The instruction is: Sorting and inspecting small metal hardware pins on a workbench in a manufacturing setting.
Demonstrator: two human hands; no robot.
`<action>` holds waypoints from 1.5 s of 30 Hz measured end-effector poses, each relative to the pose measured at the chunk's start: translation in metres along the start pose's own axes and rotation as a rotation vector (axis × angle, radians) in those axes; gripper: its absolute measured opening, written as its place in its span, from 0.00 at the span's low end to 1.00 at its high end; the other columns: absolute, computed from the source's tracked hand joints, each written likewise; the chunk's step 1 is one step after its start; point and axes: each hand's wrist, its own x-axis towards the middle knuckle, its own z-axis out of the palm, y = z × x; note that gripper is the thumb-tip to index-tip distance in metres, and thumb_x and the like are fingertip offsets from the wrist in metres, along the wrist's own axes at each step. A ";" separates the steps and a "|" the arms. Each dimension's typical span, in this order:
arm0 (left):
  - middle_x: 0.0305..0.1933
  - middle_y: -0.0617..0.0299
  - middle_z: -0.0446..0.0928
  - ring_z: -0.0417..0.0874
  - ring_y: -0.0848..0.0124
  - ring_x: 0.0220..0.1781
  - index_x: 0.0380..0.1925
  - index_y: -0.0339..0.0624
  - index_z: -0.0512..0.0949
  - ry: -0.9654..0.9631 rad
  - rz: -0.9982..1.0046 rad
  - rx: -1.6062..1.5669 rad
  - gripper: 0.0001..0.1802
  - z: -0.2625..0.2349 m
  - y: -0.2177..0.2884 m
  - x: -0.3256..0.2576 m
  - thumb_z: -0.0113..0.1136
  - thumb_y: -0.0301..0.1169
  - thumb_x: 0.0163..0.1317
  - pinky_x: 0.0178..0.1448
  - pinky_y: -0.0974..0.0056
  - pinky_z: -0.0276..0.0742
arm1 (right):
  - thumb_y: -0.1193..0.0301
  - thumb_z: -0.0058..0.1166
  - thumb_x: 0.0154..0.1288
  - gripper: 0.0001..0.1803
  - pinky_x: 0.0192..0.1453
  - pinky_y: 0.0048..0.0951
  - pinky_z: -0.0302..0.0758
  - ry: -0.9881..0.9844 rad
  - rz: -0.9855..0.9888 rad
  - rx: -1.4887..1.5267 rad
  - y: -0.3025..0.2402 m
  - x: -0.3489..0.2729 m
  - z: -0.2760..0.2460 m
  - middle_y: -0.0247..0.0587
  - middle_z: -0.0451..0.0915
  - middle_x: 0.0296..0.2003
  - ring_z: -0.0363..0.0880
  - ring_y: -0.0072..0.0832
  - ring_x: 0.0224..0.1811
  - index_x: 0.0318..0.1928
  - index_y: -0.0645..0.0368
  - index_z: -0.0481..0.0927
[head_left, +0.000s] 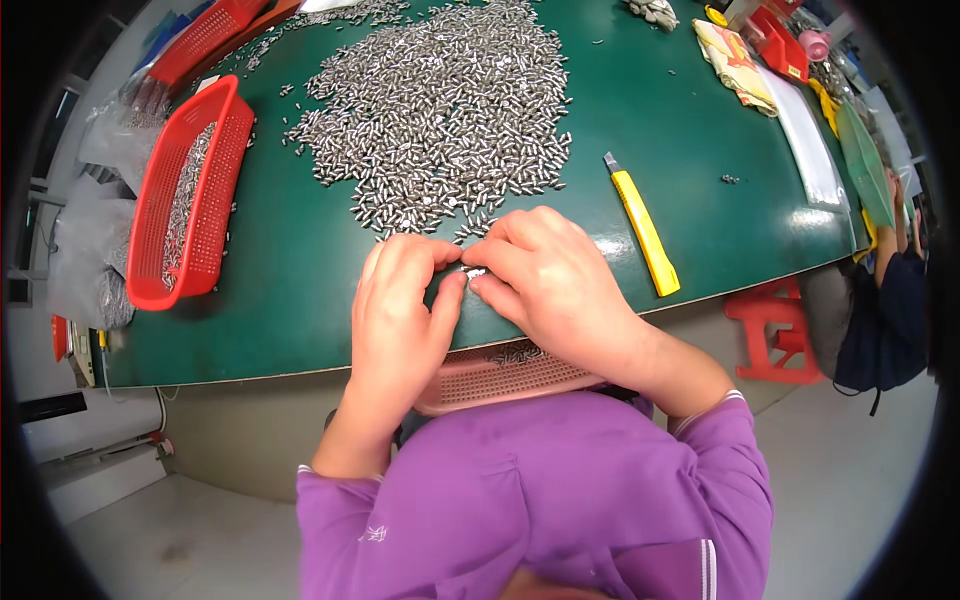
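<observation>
A big heap of small, shiny, bullet-shaped metal pins (pixel 440 110) spreads over the green tabletop (pixel 590 275). At its near edge my two hands meet, thumbs and forefingers bent toward each other. Between the fingertips a few metal pins (pixel 474 271) show, partly hidden. My left hand (pixel 395 305) is closed around them from one side, and my right hand (pixel 550 270) pinches at them from the other. Below my hands, at the table's front edge, a pink perforated basket (pixel 510 383) holds more pins; my right forearm covers part of it.
To the left stands a long red basket (pixel 225 190) with pins inside, beside plastic bags (pixel 90 235). A yellow utility knife (pixel 645 232) lies right of the heap. Farther right are a patterned cloth (pixel 735 65), a red stool (pixel 772 330) and another person's dark clothing (pixel 885 325).
</observation>
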 end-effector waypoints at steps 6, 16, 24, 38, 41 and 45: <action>0.37 0.56 0.79 0.80 0.56 0.42 0.36 0.38 0.80 -0.018 -0.025 0.007 0.08 0.002 0.001 0.000 0.68 0.22 0.55 0.46 0.54 0.76 | 0.73 0.66 0.57 0.13 0.48 0.41 0.75 0.019 0.022 0.045 -0.001 -0.002 -0.001 0.41 0.79 0.40 0.77 0.42 0.44 0.44 0.56 0.84; 0.34 0.59 0.76 0.77 0.58 0.39 0.30 0.40 0.81 -0.013 0.008 0.078 0.04 0.000 -0.001 -0.001 0.68 0.23 0.55 0.42 0.56 0.74 | 0.73 0.67 0.57 0.10 0.45 0.39 0.75 0.050 0.030 0.035 0.001 -0.003 0.004 0.39 0.78 0.37 0.76 0.40 0.40 0.41 0.55 0.85; 0.33 0.60 0.75 0.76 0.60 0.38 0.31 0.41 0.83 0.062 0.041 0.061 0.05 0.003 -0.004 -0.008 0.68 0.22 0.53 0.40 0.58 0.73 | 0.74 0.67 0.56 0.10 0.44 0.37 0.75 0.119 -0.012 0.076 0.002 -0.003 0.013 0.37 0.78 0.36 0.76 0.38 0.39 0.40 0.55 0.84; 0.36 0.58 0.76 0.77 0.59 0.40 0.32 0.40 0.81 0.082 0.063 0.063 0.07 0.005 -0.007 -0.012 0.69 0.20 0.53 0.43 0.57 0.73 | 0.72 0.67 0.54 0.13 0.44 0.37 0.75 0.114 -0.008 0.077 0.002 -0.004 0.014 0.37 0.77 0.36 0.76 0.37 0.39 0.42 0.55 0.84; 0.36 0.58 0.76 0.77 0.58 0.40 0.32 0.40 0.81 0.082 0.070 0.072 0.07 0.006 -0.008 -0.011 0.69 0.20 0.53 0.44 0.57 0.73 | 0.72 0.67 0.55 0.13 0.44 0.37 0.75 0.118 -0.012 0.064 0.002 -0.004 0.013 0.37 0.77 0.36 0.76 0.37 0.39 0.42 0.55 0.84; 0.36 0.57 0.76 0.77 0.59 0.40 0.32 0.40 0.81 0.079 0.051 0.059 0.07 0.004 -0.009 -0.011 0.69 0.20 0.53 0.44 0.57 0.74 | 0.72 0.67 0.55 0.12 0.45 0.37 0.75 0.112 -0.009 0.079 0.001 -0.003 0.013 0.37 0.77 0.36 0.76 0.38 0.39 0.42 0.56 0.84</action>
